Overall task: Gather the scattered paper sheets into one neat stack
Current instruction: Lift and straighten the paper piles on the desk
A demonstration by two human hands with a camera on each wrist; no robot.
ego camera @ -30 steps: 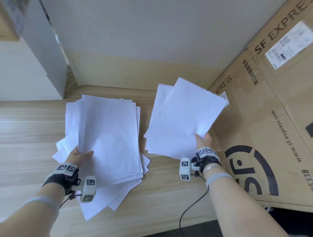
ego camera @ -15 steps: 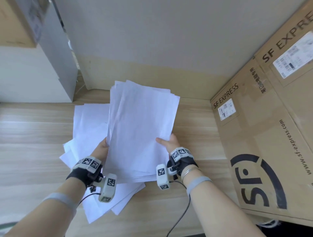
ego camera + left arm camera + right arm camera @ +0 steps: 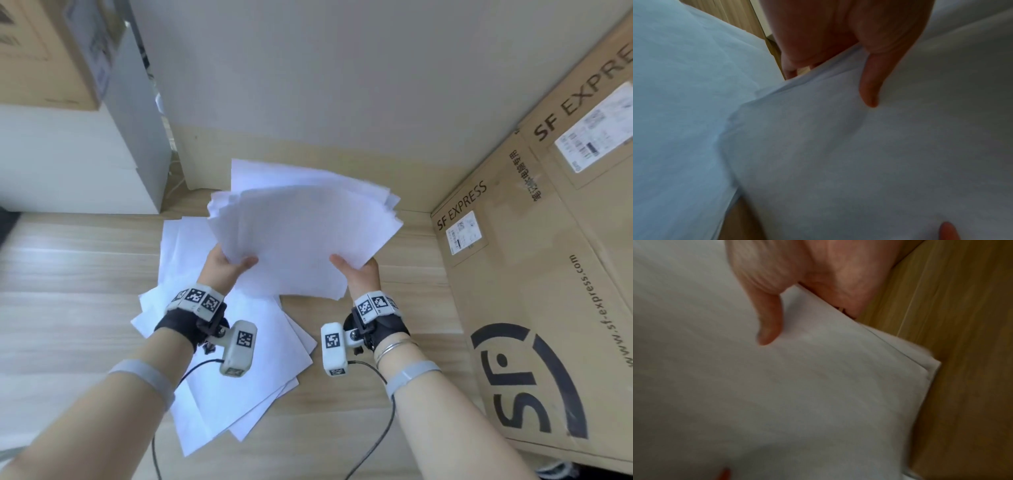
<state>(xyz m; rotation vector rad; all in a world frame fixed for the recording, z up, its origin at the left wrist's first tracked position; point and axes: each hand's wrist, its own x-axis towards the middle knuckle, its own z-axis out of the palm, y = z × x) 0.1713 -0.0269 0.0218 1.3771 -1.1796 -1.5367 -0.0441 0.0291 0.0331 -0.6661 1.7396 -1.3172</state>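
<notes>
A fanned bundle of white paper sheets is held up above the wooden table by both hands. My left hand grips the bundle's near left edge, thumb on top with the sheets under it. My right hand grips the near right edge, its thumb lying on the top sheet. Several more white sheets lie loosely spread on the table beneath the left forearm.
A large SF Express cardboard box lies along the right side of the table. A white cabinet with a cardboard box on top stands at the back left. A grey wall closes the back.
One second ago each hand held its own group of sheets, apart. The right hand brought its sheets left onto the left hand's; now both hands hold one joined, tilted bundle above the table.
</notes>
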